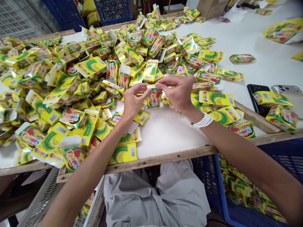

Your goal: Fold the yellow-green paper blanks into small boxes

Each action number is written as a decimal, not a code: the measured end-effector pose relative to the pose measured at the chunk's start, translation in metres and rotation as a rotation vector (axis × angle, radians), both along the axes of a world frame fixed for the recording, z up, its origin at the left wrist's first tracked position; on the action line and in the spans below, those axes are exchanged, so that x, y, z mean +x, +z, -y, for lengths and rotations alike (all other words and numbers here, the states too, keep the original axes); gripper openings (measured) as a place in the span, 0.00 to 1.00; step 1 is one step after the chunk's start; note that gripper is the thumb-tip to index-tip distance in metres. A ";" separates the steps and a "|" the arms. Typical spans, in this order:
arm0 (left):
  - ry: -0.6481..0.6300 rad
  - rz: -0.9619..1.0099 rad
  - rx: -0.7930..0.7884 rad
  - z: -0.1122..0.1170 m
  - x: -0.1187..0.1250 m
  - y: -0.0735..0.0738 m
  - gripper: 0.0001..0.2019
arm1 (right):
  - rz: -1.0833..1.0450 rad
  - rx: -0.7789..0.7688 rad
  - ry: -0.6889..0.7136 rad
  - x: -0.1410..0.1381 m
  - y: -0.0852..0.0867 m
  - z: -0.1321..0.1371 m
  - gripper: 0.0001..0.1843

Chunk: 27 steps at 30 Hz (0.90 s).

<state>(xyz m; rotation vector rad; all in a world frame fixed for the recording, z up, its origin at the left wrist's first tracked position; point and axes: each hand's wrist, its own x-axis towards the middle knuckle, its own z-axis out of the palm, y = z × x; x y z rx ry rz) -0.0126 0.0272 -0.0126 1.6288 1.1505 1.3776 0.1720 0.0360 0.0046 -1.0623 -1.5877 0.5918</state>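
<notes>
Between my hands stands a small printed yellow-and-green carton with a red "TWINS" logo. My right hand pinches its white top flap between thumb and fingers. My left hand is at the carton's left side, its fingertips reaching the flap. A large heap of similar flat and part-opened cartons lies on the white table to the left and ahead of my hands. Loose cartons lie just right of my right hand. A white beaded bracelet circles my right wrist.
The table has a wooden edge near my lap. Two phones lie at the right. A blue crate of cartons stands below right, and a grey crate below left. More blue crates stand behind the table.
</notes>
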 end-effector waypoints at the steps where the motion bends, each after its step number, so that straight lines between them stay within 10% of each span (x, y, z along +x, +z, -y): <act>1: 0.015 -0.013 0.007 0.000 0.000 0.000 0.15 | 0.019 -0.008 0.018 0.001 -0.001 -0.002 0.03; 18: -0.221 0.175 -0.330 0.010 0.000 0.016 0.11 | 0.182 -0.043 0.235 0.023 0.016 -0.012 0.07; 27: -0.172 0.226 -0.223 0.002 -0.004 0.003 0.24 | 0.201 -0.091 0.249 0.022 0.015 -0.012 0.10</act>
